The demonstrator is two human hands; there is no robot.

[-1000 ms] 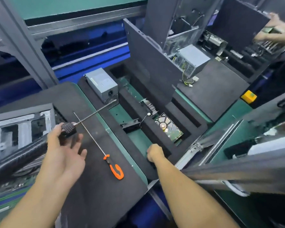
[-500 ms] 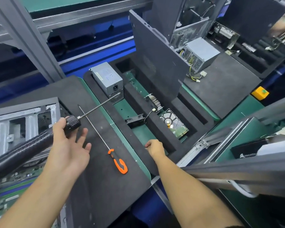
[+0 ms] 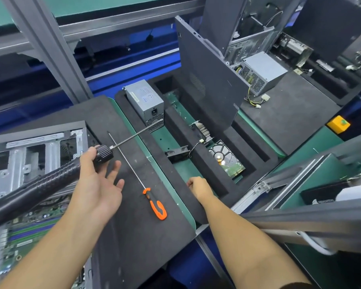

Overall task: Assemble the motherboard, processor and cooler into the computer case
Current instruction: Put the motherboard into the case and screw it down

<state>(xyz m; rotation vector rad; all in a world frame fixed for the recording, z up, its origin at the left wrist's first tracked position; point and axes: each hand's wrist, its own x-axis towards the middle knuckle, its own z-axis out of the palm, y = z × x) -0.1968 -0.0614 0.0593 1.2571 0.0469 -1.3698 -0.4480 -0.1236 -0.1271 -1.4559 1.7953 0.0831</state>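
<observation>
The open computer case (image 3: 29,159) lies at the left with the green motherboard (image 3: 29,226) inside it. My left hand (image 3: 98,180) holds the black electric screwdriver (image 3: 102,153) under its thumb, the fingers spread straight, the long bit pointing right over the mat. My right hand (image 3: 198,184) is curled on the near edge of the black foam tray (image 3: 196,161). In the tray lie a finned cooler (image 3: 202,130), a small black fan (image 3: 177,153), a hard drive (image 3: 227,159) and a power supply (image 3: 144,101).
An orange-handled long screwdriver (image 3: 154,205) lies on the black mat (image 3: 133,236) between my hands. A grey case side panel (image 3: 206,80) stands upright in the tray. Another case, its power supply (image 3: 263,71) and a yellow button box (image 3: 338,124) sit to the right.
The view has shifted so more of the case at the left shows. Both hands keep their holds and have hardly moved.
</observation>
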